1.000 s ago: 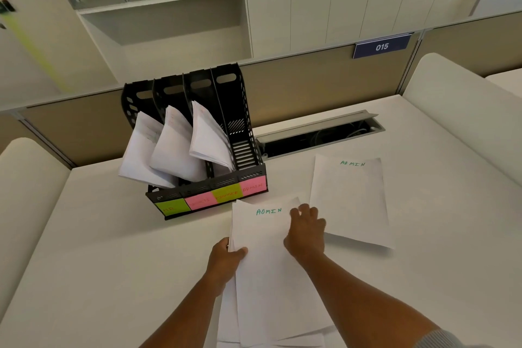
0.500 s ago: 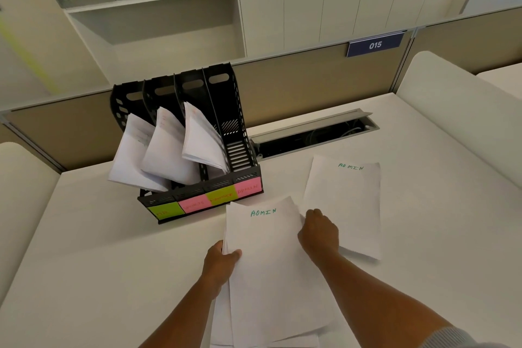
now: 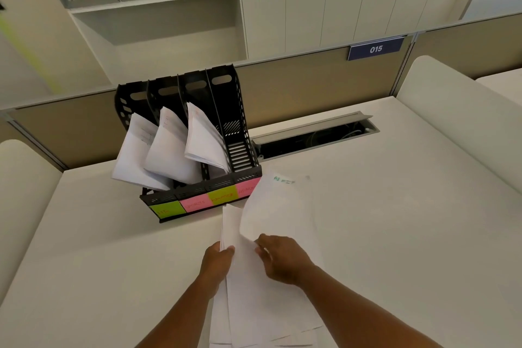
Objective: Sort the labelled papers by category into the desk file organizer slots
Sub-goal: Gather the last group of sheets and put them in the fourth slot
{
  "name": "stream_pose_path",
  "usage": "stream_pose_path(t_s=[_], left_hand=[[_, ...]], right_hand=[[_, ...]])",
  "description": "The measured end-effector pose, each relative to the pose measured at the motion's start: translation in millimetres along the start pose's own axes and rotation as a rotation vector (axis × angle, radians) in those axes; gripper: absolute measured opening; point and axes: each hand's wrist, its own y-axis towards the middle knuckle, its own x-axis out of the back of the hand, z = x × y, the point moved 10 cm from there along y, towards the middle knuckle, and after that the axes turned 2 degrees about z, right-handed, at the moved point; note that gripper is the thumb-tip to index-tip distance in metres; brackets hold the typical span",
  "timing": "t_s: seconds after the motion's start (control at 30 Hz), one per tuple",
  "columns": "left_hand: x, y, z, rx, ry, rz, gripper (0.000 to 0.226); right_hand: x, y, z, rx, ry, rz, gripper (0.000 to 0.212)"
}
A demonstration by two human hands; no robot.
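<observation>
Our right hand (image 3: 282, 260) pinches the top sheet (image 3: 276, 206) (label blurred), lifted off the stack (image 3: 254, 305) near the desk's front edge. Left hand (image 3: 217, 263) clamps the stack's edge. Organizer (image 3: 197, 150): three slots filled, the rightmost empty.

Blue "015" sign (image 3: 375, 49) far beyond right hand; open cable tray (image 3: 313, 137) nearer; white cabinets (image 3: 324, 0) behind.

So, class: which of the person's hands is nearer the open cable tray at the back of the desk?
Right. The right hand lies below the cable tray, slightly left of it; the left hand sits farther left, more under the file organizer.
</observation>
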Motion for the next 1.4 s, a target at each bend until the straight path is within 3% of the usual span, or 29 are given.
stream_pose_path(t_s=[0.3, 0.47, 0.57, 0.7, 0.9, 1.07, 1.13, 1.2, 1.4], left_hand=[[10, -4, -2, -0.004, 0.02, -0.067, 0.029], [10, -4, -2, -0.054, -0.038, -0.02, 0.03], [10, -4, -2, -0.088, -0.009, -0.016, 0.034], [15, -6, -3, -0.105, -0.049, -0.026, 0.034], [24, -6, -5, -0.12, -0.137, -0.005, 0.035], [33, -8, -13, -0.183, -0.193, 0.041, 0.033], [35, -10, -20, -0.22, -0.226, 0.061, 0.033], [38, -11, -26, -0.236, -0.263, 0.063, 0.031], [49, -19, -59, -0.292, -0.327, -0.019, 0.031]], right_hand=[[-37, -20, 59, 0.328, -0.126, 0.159, 0.017], [-48, -26, 63, 0.36, -0.104, 0.208, 0.022], [-43, -24, 50, 0.252, -0.026, 0.171, 0.039], [-21, -20, 13, 0.03, 0.041, -0.031, 0.057], [12, -23, -49, -0.298, 0.118, -0.319, 0.032], [19, -29, -95, -0.647, 0.39, -0.379, 0.07], [17, -22, -100, -0.656, 0.628, -0.363, 0.069], [18, -11, -91, -0.591, 0.761, -0.306, 0.05], [44, 20, -44, -0.424, 0.745, -0.316, 0.02]])
